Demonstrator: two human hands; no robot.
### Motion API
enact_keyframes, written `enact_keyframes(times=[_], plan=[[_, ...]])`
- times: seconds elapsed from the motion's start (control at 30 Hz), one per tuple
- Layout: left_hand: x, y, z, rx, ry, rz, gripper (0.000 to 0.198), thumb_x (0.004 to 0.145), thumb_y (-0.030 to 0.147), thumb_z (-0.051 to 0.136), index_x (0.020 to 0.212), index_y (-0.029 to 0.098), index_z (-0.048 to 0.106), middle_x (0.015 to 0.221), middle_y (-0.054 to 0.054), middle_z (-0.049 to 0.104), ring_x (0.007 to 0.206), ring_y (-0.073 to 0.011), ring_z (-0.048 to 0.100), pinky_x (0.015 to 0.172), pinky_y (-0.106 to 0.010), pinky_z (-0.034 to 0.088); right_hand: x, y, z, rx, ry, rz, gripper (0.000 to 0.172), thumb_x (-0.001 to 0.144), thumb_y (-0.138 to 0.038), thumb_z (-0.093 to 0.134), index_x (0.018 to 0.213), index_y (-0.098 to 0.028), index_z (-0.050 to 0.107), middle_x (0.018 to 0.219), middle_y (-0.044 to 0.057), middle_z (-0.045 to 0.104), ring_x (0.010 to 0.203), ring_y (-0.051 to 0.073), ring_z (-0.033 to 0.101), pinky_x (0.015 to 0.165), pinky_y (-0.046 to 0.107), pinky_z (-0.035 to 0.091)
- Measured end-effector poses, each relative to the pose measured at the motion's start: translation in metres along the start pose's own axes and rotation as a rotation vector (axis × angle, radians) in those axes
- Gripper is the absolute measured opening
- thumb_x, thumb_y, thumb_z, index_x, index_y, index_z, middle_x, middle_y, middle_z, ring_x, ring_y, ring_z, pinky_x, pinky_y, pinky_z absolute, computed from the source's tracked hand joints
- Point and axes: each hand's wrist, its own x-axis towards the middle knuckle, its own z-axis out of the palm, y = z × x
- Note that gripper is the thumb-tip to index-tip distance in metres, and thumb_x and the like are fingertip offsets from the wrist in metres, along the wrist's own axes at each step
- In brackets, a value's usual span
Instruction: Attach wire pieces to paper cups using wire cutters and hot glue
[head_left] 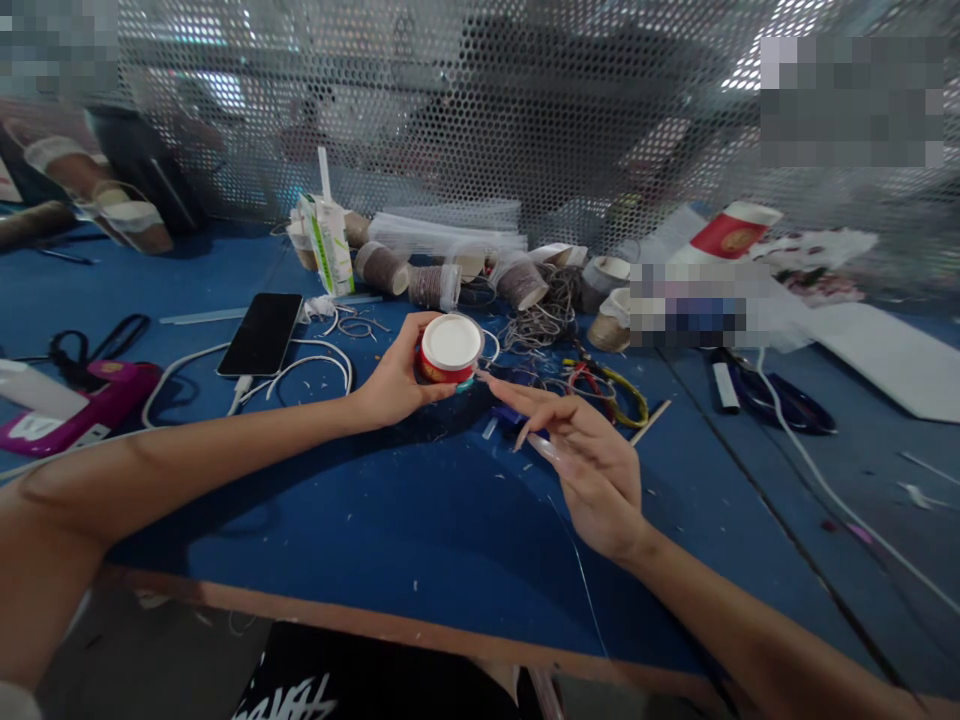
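Between the fingers and thumb of my left hand (400,377) is a red paper cup (448,376), its round white end facing up toward me. My right hand (592,460) is just right of it, the index finger stretched out so its tip is at the cup's lower right edge. The other fingers of that hand curl in close to the thumb; what they pinch, if anything, is too fine to see. A thin clear thread (579,565) runs below the right hand toward the table's front edge. White cord shows behind the cup.
Thread-wound spools (435,287) and tangled grey cord (544,312) lie at the back, before a perforated metal screen (540,110). Left are a phone (262,335) on a cable, a drink carton (330,250) and a magenta device (112,400). Pliers (626,400) lie right, another red cup (735,232) farther back.
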Motion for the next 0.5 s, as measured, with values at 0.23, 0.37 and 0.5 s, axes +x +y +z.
enact_keyframes(times=[0.23,0.37,0.5], plan=[[0.0003,0.0016,0.0001,0.001,0.006,0.003,0.066,0.064,0.02,0.075,0.118,0.024,0.038,0.116,-0.006,0.051,0.109,-0.0236,0.053,0.097,-0.044,0.045,-0.0002,-0.0016,0.0006,-0.02,-0.009,0.017,0.015,0.088,-0.037,0.055,0.091,-0.023,0.06,0.133,0.008,0.058,0.131,0.027,0.047,0.108,0.048,0.037],[0.0001,0.0014,0.0013,-0.005,0.018,0.011,0.066,0.064,0.019,0.075,0.118,0.024,0.038,0.115,-0.006,0.051,0.108,-0.023,0.054,0.096,-0.043,0.046,-0.0005,-0.0013,0.0003,-0.022,-0.048,0.006,0.015,0.087,-0.037,0.056,0.092,-0.023,0.06,0.134,0.009,0.058,0.131,0.028,0.045,0.107,0.048,0.038],[0.0001,0.0006,0.002,-0.002,0.012,0.006,0.067,0.064,0.021,0.076,0.119,0.024,0.037,0.116,-0.006,0.051,0.109,-0.0237,0.054,0.097,-0.043,0.045,-0.0008,-0.0009,-0.0002,-0.018,-0.072,0.016,0.013,0.088,-0.034,0.055,0.092,-0.023,0.06,0.135,0.009,0.056,0.131,0.027,0.047,0.106,0.047,0.04]])
